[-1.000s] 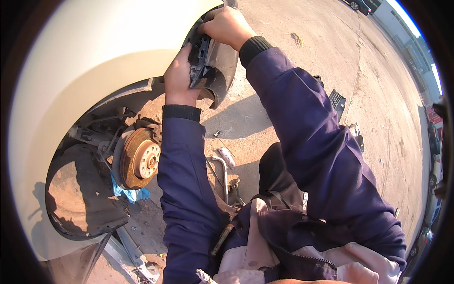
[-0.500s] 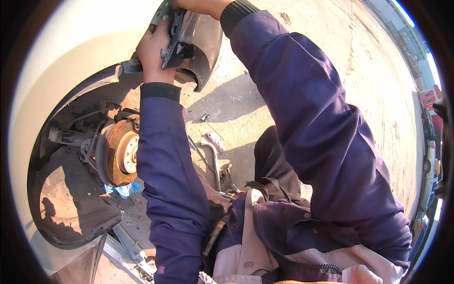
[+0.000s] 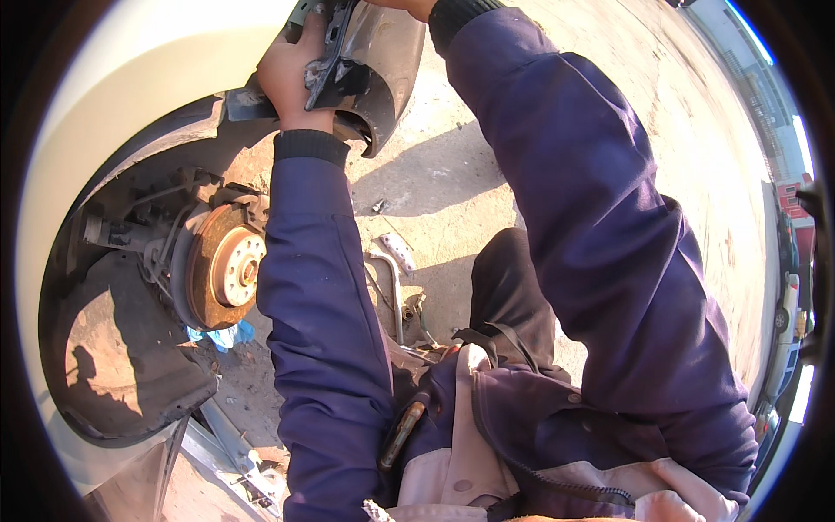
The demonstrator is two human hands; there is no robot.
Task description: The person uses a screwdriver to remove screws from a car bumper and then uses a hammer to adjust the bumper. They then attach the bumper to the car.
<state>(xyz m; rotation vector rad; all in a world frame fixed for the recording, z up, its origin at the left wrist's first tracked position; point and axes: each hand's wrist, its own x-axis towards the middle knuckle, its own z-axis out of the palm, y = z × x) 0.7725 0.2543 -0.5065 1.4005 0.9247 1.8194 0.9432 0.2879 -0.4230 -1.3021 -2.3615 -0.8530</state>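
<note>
At the top, a dark bumper cover [image 3: 387, 74] hangs beside the pale fender [image 3: 165, 52] of a car, its curved end toward me. My left hand [image 3: 287, 74] is closed on the bumper's inner edge, the thumb lying up along a dark bracket strip [image 3: 326, 65]. The other fingers of that hand are hidden behind the fender and bumper. Over the bumper's upper side reaches my right hand [image 3: 409, 3], mostly cut off by the top of the view, so its fingers do not show.
Left of my left arm is the open wheel arch with a rusty brake disc [image 3: 230, 265] and a dark liner [image 3: 104, 348]. Blue cloth or plastic [image 3: 228, 335] lies under the disc. On the concrete are a bent metal bar [image 3: 397, 296] and a pale perforated piece [image 3: 398, 252].
The view has shifted a little, so the bumper and both hands appear farther right and higher. Both hands stay at the bumper; the right hand is further out of view.
</note>
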